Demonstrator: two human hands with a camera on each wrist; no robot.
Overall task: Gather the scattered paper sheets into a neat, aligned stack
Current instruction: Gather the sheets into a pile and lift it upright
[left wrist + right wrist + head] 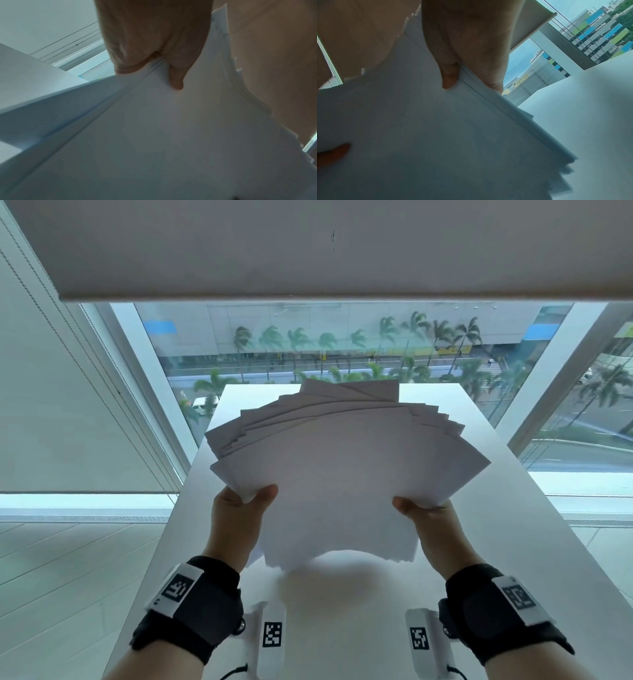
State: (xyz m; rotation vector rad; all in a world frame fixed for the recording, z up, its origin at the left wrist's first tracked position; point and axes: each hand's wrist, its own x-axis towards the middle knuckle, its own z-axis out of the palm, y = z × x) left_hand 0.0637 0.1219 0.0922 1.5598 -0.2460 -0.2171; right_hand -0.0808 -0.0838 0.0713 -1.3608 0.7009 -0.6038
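- Both hands are up, and the paper sheets are off the table, held in the air above its white top.
- Left hand has the bundle at its left edge: thumb on top, fingers curled underneath, pinching the sheets between them.
- Right hand mirrors it on the right edge, thumb pressing down from above, fingers wrapped under, pinching the pile.
- The sheets are far from square: corners fan out left and right, and the far edges step back one behind another toward the window.
- The near edge of the bundle hangs just above the table, casting a soft shadow below.
- Black wrist straps with coded tags sit on both forearms.
- Palm trees and a street show through the glass beyond.
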